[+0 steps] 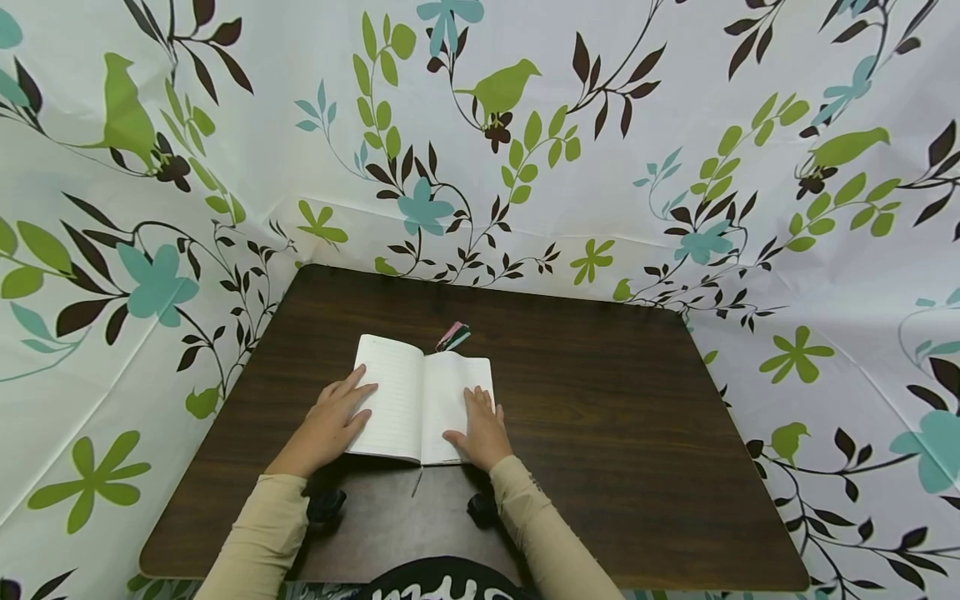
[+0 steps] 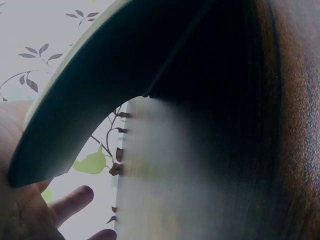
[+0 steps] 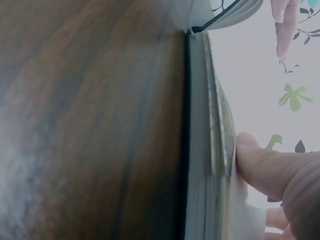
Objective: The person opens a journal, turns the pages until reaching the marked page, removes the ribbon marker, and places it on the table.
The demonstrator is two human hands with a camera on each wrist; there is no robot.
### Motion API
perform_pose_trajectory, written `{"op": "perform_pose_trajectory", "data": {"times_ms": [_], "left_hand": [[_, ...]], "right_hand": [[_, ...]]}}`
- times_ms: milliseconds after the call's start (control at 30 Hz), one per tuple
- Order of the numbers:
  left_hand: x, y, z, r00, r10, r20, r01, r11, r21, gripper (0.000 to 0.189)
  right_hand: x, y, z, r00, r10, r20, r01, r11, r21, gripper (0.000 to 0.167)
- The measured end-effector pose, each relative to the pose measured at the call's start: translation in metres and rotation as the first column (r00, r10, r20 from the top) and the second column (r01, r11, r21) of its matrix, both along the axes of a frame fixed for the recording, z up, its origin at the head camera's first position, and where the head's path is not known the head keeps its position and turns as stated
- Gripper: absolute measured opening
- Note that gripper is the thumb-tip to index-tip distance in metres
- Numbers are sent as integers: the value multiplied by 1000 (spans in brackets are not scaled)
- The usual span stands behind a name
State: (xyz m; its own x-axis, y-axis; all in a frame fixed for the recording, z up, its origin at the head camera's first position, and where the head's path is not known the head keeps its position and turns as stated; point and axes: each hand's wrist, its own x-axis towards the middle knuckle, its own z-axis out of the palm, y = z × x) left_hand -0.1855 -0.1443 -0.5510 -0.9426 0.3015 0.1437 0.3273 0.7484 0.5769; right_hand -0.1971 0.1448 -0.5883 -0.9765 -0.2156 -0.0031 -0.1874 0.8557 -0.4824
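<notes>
An open notebook with ruled white pages lies on the dark wooden table. My left hand rests along the outer edge of the left page, its fingers spread. In the left wrist view, the notebook's dark cover curves up off the table, with the left hand at its edge. On the right page lies my right hand, fingers extended toward the outer edge. The right wrist view shows its thumb against the page, above the stacked page edges. A thin ribbon hangs from the spine.
A small pink, green and white strip-like item lies just beyond the notebook. The wooden table extends far to the right. Patterned cloth surrounds the table. Two dark objects sit under the wrists, and a black, white-lettered shape is at the front edge.
</notes>
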Motion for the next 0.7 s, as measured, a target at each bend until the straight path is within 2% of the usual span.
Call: {"op": "perform_pose_trajectory", "data": {"times_ms": [233,333,400,467,600,700], "left_hand": [[1,-1,-1,1000,-2,5,2,1000,4,46],[1,-1,-2,1000,-3,4,3,1000,3,46],[1,-1,-2,1000,-3,4,3,1000,4,46],[1,-2,-2,1000,-3,4,3,1000,6,46],[1,-2,-2,1000,-4,4,4,1000,10,46],[1,-2,-2,1000,-4,5,4,1000,16,46]], "right_hand": [[-1,0,6,999,48,-2,-48,994,-97,83],[-1,0,7,998,60,0,-58,978,-200,82],[-1,0,7,998,59,11,-53,956,-289,82],[-2,0,7,998,49,31,-34,926,-375,81],[-3,-2,6,998,9,60,25,839,-544,74],[-4,-4,5,995,-45,84,90,736,-671,66]]}}
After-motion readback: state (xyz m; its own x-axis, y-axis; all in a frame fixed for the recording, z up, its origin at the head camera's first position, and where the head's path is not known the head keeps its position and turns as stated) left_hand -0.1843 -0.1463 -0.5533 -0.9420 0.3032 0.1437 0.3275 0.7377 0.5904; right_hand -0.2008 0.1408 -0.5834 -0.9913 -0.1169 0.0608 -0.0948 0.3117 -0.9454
